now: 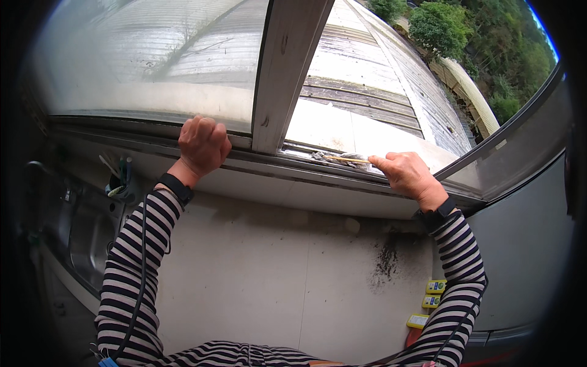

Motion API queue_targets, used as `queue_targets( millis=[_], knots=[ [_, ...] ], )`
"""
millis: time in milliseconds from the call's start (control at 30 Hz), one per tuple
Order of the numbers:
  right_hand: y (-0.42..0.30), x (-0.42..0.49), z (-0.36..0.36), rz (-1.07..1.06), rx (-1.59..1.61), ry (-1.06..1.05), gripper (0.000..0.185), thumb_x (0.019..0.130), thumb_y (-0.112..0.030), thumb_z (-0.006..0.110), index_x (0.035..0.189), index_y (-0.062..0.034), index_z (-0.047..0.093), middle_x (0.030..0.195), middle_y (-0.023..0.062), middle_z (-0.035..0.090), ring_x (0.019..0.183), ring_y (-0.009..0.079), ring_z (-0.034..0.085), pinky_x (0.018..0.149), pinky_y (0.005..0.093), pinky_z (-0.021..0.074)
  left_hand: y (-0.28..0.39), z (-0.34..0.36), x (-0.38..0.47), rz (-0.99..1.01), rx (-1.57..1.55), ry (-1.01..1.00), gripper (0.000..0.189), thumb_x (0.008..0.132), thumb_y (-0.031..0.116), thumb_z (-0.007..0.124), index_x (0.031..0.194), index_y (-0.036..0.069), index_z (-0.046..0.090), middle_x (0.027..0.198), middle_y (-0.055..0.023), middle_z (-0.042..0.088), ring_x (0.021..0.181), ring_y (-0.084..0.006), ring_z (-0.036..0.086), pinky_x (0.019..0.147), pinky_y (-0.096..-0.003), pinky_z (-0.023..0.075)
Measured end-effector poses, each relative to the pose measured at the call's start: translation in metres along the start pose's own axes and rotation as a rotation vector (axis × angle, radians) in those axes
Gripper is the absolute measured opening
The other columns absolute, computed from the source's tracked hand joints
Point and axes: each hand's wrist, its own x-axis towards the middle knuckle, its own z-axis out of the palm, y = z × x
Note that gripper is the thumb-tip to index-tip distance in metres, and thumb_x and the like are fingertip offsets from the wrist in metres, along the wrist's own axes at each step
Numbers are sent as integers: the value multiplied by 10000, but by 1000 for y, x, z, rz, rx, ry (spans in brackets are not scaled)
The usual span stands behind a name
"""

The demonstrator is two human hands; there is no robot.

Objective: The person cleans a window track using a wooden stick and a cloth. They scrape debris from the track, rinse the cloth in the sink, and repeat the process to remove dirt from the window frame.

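My right hand [406, 174] grips a thin wooden stick [348, 159], whose far end reaches into the sliding window's track [298, 151]. A crumpled grey, wet-looking cloth or tissue [355, 158] lies in the track at the stick. My left hand [204, 142] is closed in a fist against the lower edge of the left window pane [165, 103]; whether anything is inside it cannot be told. The upright window frame [279, 73] stands between the two hands. Black bands circle both wrists, and dark cables run along the striped sleeves.
A stainless steel sink [91, 234] is at the left, with a cup of brushes [123, 188] beside it. Yellow packages [435, 286] stand low at the right by a grey cabinet or appliance [504, 266]. Dark stains mark the pale surface below the sill. Outside are a corrugated roof and trees.
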Motion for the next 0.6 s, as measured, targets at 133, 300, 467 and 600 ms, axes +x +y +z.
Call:
queue_targets(
  millis=[133, 300, 467, 600],
  knots=[
    [-15, 15, 7, -7, 46, 55, 354, 803, -56, 578, 1119, -180, 678, 693, 87, 612, 618, 293, 635, 553, 402, 513, 0, -1, -1, -9, -5, -12, 186, 741, 68, 616, 906, 81, 533, 849, -94, 447, 712, -301, 525, 639, -403, 448],
    [-50, 48, 17, -45, 43, 162, 369, 806, -18, 567, 1136, -149, 665, 689, 84, 596, 615, 277, 630, 551, 381, 510, 0, 0, 0, 0, 1, 0, 186, 734, 74, 618, 902, 79, 539, 849, -94, 448, 707, -297, 524, 633, -405, 447],
    [-42, 43, 7, -60, 12, 52, 362, 797, -14, 565, 1119, -145, 669, 685, 84, 599, 605, 277, 628, 550, 385, 511, 1, -1, 1, -5, -8, -11, 186, 733, 77, 622, 902, 81, 543, 849, -91, 452, 708, -292, 523, 641, -400, 449],
    [-18, 15, -2, -16, -28, 19, 339, 801, -17, 573, 1101, -141, 669, 680, 83, 594, 602, 278, 620, 550, 392, 503, -1, 0, -1, -15, 42, -14, 213, 713, 142, 623, 896, 133, 515, 837, -63, 448, 739, -255, 542, 660, -370, 454]
  ],
)
